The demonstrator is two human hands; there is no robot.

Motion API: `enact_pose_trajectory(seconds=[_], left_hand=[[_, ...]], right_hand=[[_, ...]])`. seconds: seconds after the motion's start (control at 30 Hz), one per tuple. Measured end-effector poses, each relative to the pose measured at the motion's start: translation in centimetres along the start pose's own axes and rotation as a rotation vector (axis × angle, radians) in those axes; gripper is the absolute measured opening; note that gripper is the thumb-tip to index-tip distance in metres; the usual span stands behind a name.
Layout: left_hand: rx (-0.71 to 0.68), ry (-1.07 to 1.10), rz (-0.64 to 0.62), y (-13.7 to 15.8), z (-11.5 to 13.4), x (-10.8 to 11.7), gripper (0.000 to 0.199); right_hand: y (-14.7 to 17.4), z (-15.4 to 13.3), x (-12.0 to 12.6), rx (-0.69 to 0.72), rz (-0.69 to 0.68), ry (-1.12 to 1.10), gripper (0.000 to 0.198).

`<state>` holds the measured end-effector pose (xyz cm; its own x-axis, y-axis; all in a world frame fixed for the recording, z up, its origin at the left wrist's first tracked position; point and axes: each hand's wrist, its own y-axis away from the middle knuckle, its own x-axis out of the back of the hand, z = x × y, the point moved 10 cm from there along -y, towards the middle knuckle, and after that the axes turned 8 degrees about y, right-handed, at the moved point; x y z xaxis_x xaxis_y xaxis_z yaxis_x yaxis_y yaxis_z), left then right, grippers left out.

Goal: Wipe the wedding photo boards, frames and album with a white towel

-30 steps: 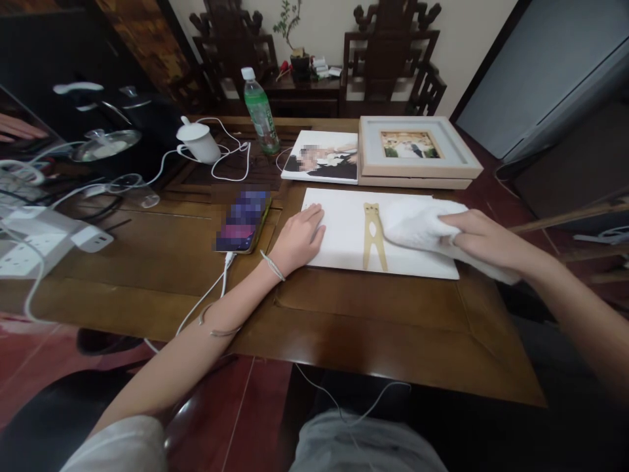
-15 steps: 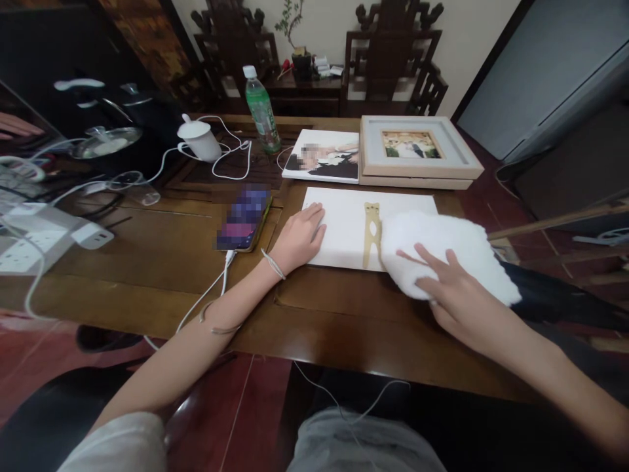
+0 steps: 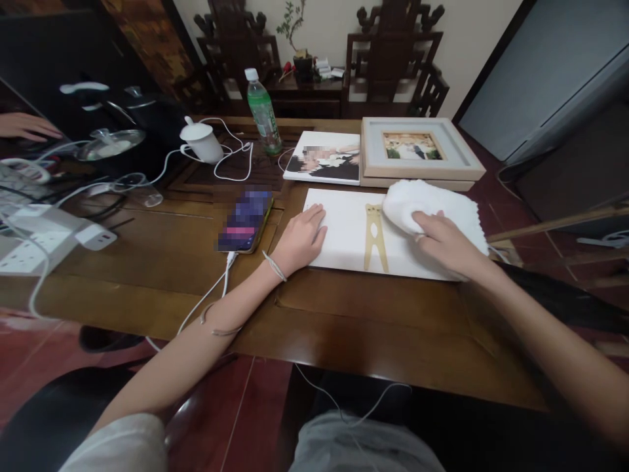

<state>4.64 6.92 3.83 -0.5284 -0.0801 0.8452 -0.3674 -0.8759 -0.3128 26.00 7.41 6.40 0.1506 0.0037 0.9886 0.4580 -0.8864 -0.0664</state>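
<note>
One white board (image 3: 341,229) sits just right of center frame, left hand (image 3: 301,236) lying flat on its left end, fingers loosely out, while right hand (image 3: 442,242) has a fluffy white towel (image 3: 445,202) bunched up over its right side.

Over my remote feed I count 1 left hand (image 3: 299,239), 1 right hand (image 3: 445,242), 1 other person's hand (image 3: 29,126), 1 white cloth (image 3: 452,202), 1 white board (image 3: 341,229), 1 phone (image 3: 246,219), 1 bottle (image 3: 264,113), 1 lidded cup (image 3: 202,142), 2 photos (image 3: 413,145), 1 potted plant (image 3: 303,67) and 2 carved chairs (image 3: 393,59)
</note>
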Motion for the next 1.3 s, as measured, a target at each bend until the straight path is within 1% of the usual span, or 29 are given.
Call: enact_pose_trajectory(seconds=[0.07,0.1,0.17,0.3,0.4,0.47,0.5,0.57,0.63,0.7,0.8,0.87,0.93,1.0,1.07,1.17,1.3], left_hand=[[0.003,0.017,0.008,0.1,-0.3,-0.2,0.045],[0.009,0.027,0.009,0.1,-0.5,-0.4,0.046],[0.024,0.047,0.006,0.2,-0.9,-0.8,0.046],[0.023,0.079,-0.006,0.2,-1.2,-1.2,0.046],[0.017,0.096,-0.002,0.2,-1.3,-1.2,0.046],[0.021,0.102,-0.01,0.1,-1.3,-1.2,0.047],[0.023,0.103,-0.02,0.1,-1.3,-1.2,0.048],[0.029,0.104,-0.041,0.1,-1.3,-1.3,0.049],[0.033,0.103,-0.05,0.1,-1.3,-1.4,0.049],[0.035,0.106,-0.052,0.1,-1.4,-1.4,0.05],[0.033,0.122,-0.048,0.1,-1.5,-1.4,0.051],[0.026,0.127,-0.043,0.1,-1.5,-1.4,0.051],[0.022,0.124,-0.034,0.2,-1.5,-1.4,0.051],[0.021,0.125,-0.017,0.2,-1.5,-1.3,0.05],[0.015,0.13,-0.003,0.2,-1.5,-1.3,0.049],[0.008,0.133,-0.001,0.2,-1.4,-1.3,0.048],[0.019,0.13,-0.012,0.1,-1.4,-1.2,0.048]], right_hand=[[-1.3,-1.4,-0.7,-0.034,0.025,0.001,0.031],[-1.4,-2.6,-1.1,-0.018,0.023,0.001,0.035],[-0.7,-5.5,-1.7,0.073,0.012,0.007,0.041],[3.7,-10.8,-2.0,0.292,-0.013,0.038,0.043],[7.0,-12.9,-1.5,0.397,-0.042,0.042,0.041],[8.1,-13.3,-1.3,0.443,-0.073,0.028,0.04],[8.1,-13.1,-1.1,0.453,-0.085,0.018,0.04],[7.2,-12.2,-0.9,0.453,-0.093,-0.004,0.042],[5.2,-10.7,-0.7,0.441,-0.092,-0.025,0.044],[2.5,-9.1,-0.7,0.42,-0.089,-0.038,0.044],[-1.8,-7.3,-0.8,0.351,-0.053,-0.021,0.043],[-3.9,-6.9,-1.0,0.293,-0.021,0.017,0.046],[-4.9,-7.2,-1.5,0.244,-0.003,0.072,0.049],[-4.5,-8.0,-2.2,0.199,-0.01,0.136,0.051],[-3.0,-9.3,-2.7,0.192,-0.026,0.189,0.051],[0.8,-11.7,-3.0,0.248,-0.056,0.211,0.049],[5.8,-14.6,-2.8,0.311,-0.114,0.182,0.045]])
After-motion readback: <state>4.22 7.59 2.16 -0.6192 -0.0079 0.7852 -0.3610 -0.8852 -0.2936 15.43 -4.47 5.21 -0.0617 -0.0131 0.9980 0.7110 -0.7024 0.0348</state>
